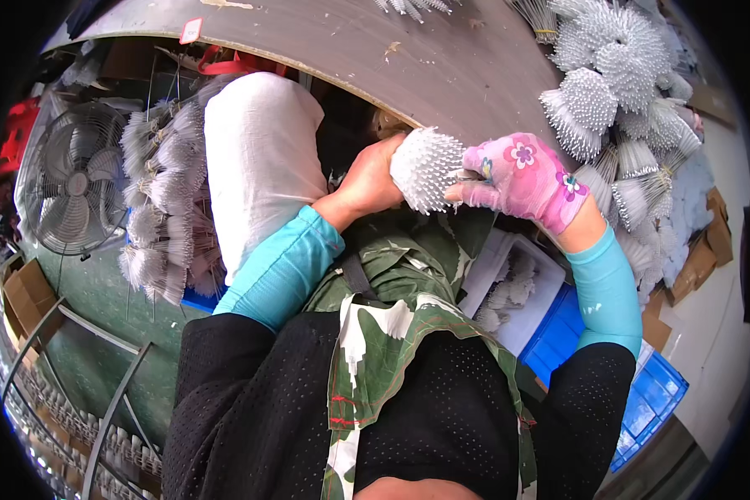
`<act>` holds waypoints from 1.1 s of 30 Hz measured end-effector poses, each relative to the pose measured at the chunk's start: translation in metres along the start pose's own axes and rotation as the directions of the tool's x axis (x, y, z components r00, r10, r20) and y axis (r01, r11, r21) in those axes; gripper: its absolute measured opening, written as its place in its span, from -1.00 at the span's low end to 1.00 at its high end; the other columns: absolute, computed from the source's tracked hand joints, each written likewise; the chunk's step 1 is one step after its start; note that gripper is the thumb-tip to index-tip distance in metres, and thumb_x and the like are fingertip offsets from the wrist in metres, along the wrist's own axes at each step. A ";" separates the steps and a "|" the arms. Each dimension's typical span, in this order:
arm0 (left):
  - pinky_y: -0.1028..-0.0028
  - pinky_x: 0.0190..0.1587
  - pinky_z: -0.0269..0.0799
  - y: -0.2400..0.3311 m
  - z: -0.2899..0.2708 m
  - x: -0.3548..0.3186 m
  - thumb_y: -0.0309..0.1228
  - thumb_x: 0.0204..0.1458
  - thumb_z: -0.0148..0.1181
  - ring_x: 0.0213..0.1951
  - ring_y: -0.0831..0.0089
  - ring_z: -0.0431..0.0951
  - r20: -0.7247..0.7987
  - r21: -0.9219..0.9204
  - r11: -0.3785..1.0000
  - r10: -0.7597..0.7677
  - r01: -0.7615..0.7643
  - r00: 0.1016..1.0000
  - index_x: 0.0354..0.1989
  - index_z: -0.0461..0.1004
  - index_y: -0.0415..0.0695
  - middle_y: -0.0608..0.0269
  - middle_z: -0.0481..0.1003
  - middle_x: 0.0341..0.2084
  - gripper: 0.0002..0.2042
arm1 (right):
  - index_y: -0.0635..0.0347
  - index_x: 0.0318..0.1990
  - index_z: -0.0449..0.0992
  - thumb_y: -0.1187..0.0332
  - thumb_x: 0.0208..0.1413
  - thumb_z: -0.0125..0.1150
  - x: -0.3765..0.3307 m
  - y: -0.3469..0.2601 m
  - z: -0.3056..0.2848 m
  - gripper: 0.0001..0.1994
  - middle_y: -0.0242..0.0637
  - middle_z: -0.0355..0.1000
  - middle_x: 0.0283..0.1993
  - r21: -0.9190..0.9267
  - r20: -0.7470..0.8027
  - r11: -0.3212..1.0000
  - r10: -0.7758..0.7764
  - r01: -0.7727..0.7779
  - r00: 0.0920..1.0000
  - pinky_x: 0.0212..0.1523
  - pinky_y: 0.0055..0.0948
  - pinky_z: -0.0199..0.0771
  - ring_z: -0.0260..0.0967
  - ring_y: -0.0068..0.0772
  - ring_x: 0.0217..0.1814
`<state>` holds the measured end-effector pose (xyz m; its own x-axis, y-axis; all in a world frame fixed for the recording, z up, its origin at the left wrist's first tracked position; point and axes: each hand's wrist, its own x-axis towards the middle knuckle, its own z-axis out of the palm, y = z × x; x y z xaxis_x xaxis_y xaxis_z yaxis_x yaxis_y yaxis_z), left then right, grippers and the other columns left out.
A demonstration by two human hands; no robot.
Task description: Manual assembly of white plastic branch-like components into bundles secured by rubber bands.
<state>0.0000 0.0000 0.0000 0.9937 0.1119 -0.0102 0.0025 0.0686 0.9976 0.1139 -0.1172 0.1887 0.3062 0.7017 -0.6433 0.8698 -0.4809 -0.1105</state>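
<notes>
A bundle of thin white bead-tipped stems (427,170) is in front of me, its domed, dotted head turned up. My left hand (372,177), bare with a turquoise sleeve at the wrist, is wrapped round the bundle from the left. The lower stems are hidden behind the head. On the other side, my right hand (521,179), in a pink flowered glove with bare fingertips, is pinched at the head's right edge. What lies between those fingertips is too small to make out.
A brown table (342,42) curves ahead, with piled white stem bundles (612,58) at its right. More bundles (171,175) hang left beside a metal fan (77,179). A white tub (521,279) and blue crate (650,400) sit low right. White cloth (262,158) covers my left knee.
</notes>
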 end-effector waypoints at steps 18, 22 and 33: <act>0.33 -0.09 0.40 -0.004 0.000 0.002 -0.29 -0.27 0.41 -0.11 0.09 0.52 0.025 0.023 1.000 0.016 -0.016 1.000 -0.13 0.43 -0.21 0.00 0.53 -0.23 -0.52 | 0.29 -0.56 0.37 0.10 0.15 0.07 0.002 0.009 0.003 -0.59 0.04 0.20 -0.63 0.280 -0.132 0.956 -0.058 0.094 0.990 -0.43 -0.13 0.18 0.18 0.11 -0.50; 0.31 -0.11 0.41 -0.005 0.000 0.000 -0.30 -0.26 0.39 -0.13 0.05 0.51 0.016 0.067 0.998 0.017 -0.018 1.000 -0.13 0.43 -0.20 -0.02 0.52 -0.25 -0.53 | 0.30 -0.52 0.41 0.11 0.15 0.07 0.005 0.007 0.003 -0.60 0.04 0.22 -0.62 0.267 -0.114 0.961 -0.041 0.070 0.993 -0.42 -0.14 0.20 0.21 0.10 -0.49; 0.31 -0.13 0.42 -0.003 0.003 -0.001 -0.30 -0.23 0.37 -0.15 0.05 0.53 -0.001 0.087 0.995 0.055 -0.055 0.998 -0.12 0.42 -0.21 -0.04 0.52 -0.26 -0.54 | 0.24 -0.33 0.54 0.08 0.12 0.12 -0.017 0.013 0.001 -0.65 -0.25 0.43 -0.51 0.720 0.174 0.652 0.162 -0.237 0.971 -0.42 -0.39 0.34 0.38 -0.45 -0.46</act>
<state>-0.0006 -0.0035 -0.0032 0.9922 0.1164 0.0446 -0.0421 -0.0243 0.9988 0.1203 -0.1357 0.1972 0.3708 0.5124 -0.7746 0.2164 -0.8587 -0.4645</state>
